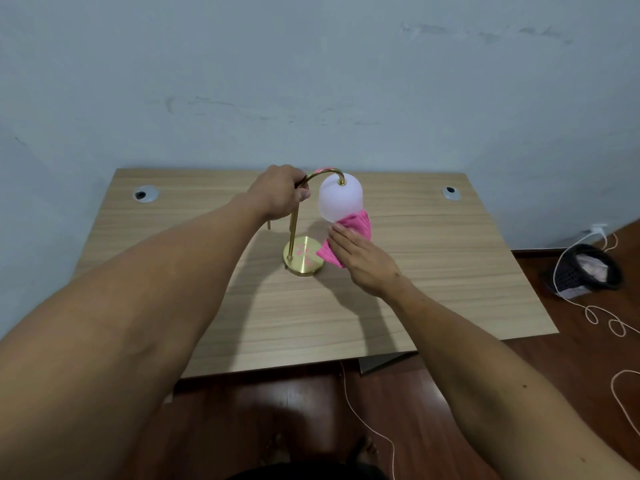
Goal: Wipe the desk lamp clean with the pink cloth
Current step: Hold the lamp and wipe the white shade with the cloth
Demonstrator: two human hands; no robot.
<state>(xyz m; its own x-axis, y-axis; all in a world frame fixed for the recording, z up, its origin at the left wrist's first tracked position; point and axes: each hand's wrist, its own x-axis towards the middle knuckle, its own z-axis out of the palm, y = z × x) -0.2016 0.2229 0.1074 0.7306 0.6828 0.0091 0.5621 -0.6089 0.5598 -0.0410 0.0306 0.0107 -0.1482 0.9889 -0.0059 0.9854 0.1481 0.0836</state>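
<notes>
I've got the desk lamp [304, 237] standing mid-table [450, 289], my left hand [277, 194] on its stem, right hand [360, 258] with the cloth [356, 225] under the shade [340, 197], basket [585, 268] on the floor off right

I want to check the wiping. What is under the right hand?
The pink cloth lies under the right hand, reaching the white shade's bottom rim. The cloth's middle and the palm are hidden.
</notes>
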